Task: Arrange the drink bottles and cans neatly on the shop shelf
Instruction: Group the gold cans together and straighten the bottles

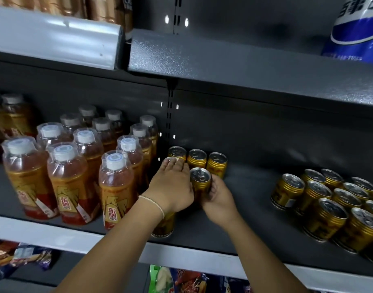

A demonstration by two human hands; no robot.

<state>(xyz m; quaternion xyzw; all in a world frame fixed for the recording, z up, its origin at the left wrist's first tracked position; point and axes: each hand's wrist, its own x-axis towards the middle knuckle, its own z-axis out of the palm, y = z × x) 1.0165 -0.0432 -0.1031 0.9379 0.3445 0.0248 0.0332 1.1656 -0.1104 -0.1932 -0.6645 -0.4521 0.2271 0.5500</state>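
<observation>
**Item: can placement, middle shelf, centre of frame.**

- Right hand (220,199): fingers curled round a gold can (200,178), which stands upright just in front of the back row of cans (197,158).
- Left hand (170,185): flat, fingers straight, lying over the tops of the cans in the left column and touching the gold can's side. It grips nothing.
- Front can (163,226): upright under the left wrist, near the shelf edge.

**Handling advice (judgement):** set the gold can down squarely behind the line of the front can and snug against its neighbours. Keep the flat hand as a guide so the column does not topple. Turn the label outward before letting go.

**Stock to bring over:** cluster of cans (325,210), right of frame, well apart from the rows being built.

**Surface:** dark grey metal shelf (244,208), bare between the two can groups, with a pale front strip (54,235).

**Surroundings:**
- Left of frame: bottles (115,187) of amber drink in tidy rows.
- Upper right: blue bottle (356,34) on the upper shelf (223,66).
- Bottom of frame: snack packets (181,280).
</observation>
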